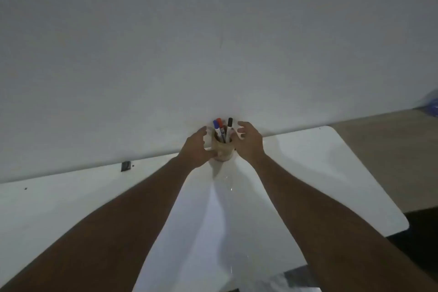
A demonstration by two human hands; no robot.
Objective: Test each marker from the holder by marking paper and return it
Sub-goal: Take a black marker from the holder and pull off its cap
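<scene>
Left hand (198, 147) cups the holder (222, 150) while the right hand (248, 141), fingers spread and empty, reaches its markers (222, 129); next likely pinching one out.

Holder (222, 150) sat right up against the wall (213, 42), so no way in from behind. Both hands crowded its sides; the white table (331, 161) around was wide open.
</scene>
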